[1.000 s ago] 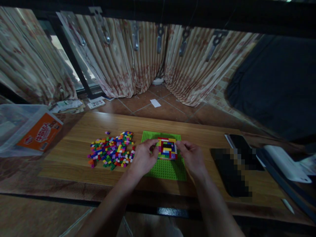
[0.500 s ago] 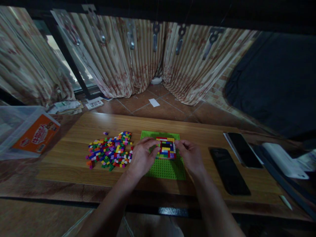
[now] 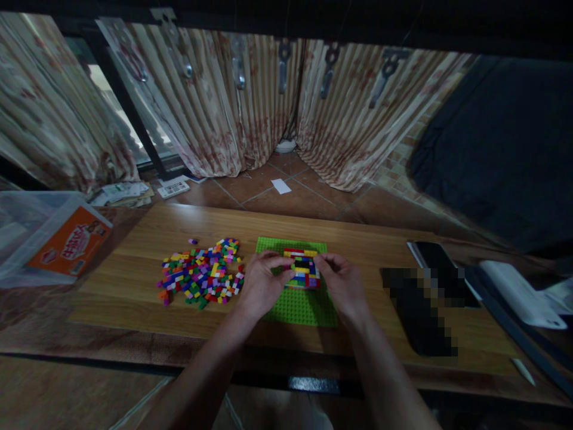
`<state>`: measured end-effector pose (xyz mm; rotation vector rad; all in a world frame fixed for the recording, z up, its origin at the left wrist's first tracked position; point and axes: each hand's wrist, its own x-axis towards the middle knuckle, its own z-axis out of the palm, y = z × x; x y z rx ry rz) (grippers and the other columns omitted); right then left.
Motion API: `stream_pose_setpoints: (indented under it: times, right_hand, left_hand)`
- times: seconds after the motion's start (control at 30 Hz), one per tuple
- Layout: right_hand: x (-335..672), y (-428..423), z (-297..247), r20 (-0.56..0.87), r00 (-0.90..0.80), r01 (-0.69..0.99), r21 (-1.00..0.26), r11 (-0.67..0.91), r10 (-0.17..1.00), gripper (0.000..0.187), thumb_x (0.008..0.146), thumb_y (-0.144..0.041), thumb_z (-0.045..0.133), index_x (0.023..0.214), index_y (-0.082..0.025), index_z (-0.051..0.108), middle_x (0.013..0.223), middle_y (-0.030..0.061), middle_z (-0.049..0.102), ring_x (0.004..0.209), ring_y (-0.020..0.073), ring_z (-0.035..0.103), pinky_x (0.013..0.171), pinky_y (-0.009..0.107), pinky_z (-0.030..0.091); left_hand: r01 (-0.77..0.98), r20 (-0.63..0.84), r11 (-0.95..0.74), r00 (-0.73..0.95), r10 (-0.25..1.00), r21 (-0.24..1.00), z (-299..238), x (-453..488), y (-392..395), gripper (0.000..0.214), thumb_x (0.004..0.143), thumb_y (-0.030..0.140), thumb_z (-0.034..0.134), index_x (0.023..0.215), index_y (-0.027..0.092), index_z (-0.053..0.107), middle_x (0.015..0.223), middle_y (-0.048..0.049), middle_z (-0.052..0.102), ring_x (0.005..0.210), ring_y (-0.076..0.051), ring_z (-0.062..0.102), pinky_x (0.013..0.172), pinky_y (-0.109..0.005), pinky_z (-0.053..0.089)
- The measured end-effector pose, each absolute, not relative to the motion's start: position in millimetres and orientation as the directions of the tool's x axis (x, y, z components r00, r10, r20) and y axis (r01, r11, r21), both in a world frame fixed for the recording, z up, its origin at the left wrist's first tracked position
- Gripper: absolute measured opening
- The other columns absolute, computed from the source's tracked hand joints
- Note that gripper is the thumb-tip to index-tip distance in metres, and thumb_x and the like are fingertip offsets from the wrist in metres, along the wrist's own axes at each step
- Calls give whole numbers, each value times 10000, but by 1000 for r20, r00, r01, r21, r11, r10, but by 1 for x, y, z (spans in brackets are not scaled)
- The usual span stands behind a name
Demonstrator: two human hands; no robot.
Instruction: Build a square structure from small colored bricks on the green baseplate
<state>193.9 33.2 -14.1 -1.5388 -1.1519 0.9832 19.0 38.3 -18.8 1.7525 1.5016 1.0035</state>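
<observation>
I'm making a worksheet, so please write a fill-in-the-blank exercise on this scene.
Between the left hand and the right hand, the brick structure is over a ____ baseplate.
The loose bricks lie to the baseplate's ____, as the person sees it.
The label on the clear plastic bin is mainly ____.

Missing words: green; left; orange.

Bare wood on the table (image 3: 120,251) runs behind the brick pile (image 3: 197,275) and green board (image 3: 304,310), leaving a way across. The left hand (image 3: 263,283) blocks the near part of their gap; the right hand (image 3: 342,280) covers the board's right edge. Farther right, past open wood, a phone (image 3: 437,260) obstructs.
</observation>
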Motion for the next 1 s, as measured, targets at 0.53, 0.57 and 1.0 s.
stream_pose_setpoints:
  times: [0.53,0.57,1.0]
  right_hand:
    - [161,35,-32,-6,397,400,-899,-178,918,762,614,-516,733,1248,-139,544,1143,162,634,1014,307,613,883,425,462]
    - [161,36,-32,-19,396,390,-901,-187,918,776,606,-513,737,1253,-132,540,1146,164,633,1019,308,613,887,427,461]
    - [164,35,-34,-5,380,451,-872,-190,925,818,613,-523,735,1281,-98,530,1186,197,626,1053,336,608,898,457,458]
  left_hand:
    - [474,83,-93,41,996,875,-19,20,40,314,712,234,707,1019,190,657,910,-30,671,874,-189,623,792,-306,479]
    - [481,80,-92,46,996,872,-19,20,39,314,718,235,701,1024,187,654,918,-33,673,880,-192,622,797,-310,479]
    - [510,67,-73,30,997,857,-17,24,35,341,725,276,701,1044,166,650,915,-48,678,862,-199,623,796,-328,493]
